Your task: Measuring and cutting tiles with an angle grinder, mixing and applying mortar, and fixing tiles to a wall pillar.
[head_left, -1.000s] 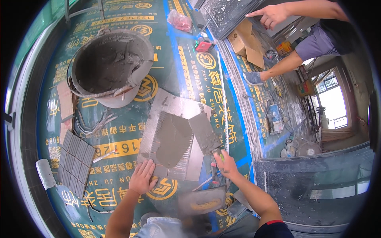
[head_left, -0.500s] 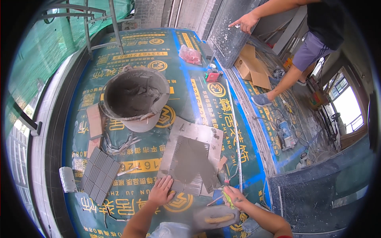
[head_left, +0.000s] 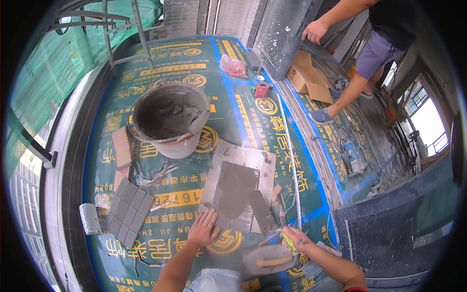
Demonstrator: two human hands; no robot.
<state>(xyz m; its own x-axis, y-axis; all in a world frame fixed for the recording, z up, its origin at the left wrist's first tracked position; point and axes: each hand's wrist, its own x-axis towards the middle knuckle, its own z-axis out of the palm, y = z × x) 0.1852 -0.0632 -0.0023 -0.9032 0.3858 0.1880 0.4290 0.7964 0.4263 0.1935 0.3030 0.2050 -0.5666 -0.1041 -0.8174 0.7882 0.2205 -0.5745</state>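
My left hand (head_left: 204, 228) lies flat with spread fingers on the near-left corner of a large light grey tile (head_left: 265, 159). Grey mortar (head_left: 235, 190) covers the middle of that tile, with comb ridges along its edges. In my right hand (head_left: 300, 242) is a trowel (head_left: 261, 209) with a yellow-green handle. Its mortar-smeared blade lies over the tile's right side, at the edge of the mortar. A second, blurred trowel (head_left: 272, 262), with a wooden-looking handle, rests close to my right hand.
A mortar bucket (head_left: 197, 141) stands beyond the tile. Ribbed grey tiles (head_left: 127, 211), a white roll (head_left: 89, 219) and brown blocks (head_left: 122, 148) lie left. A measuring tape (head_left: 290, 155) runs along the right. Another person (head_left: 386, 44) stands past the threshold, near a cardboard box (head_left: 307, 80).
The trowel in my right hand has moved slightly right and the mortar has spread a little. The other person's pointing hand has shifted right with its finger drawn in. The view has shifted slightly.
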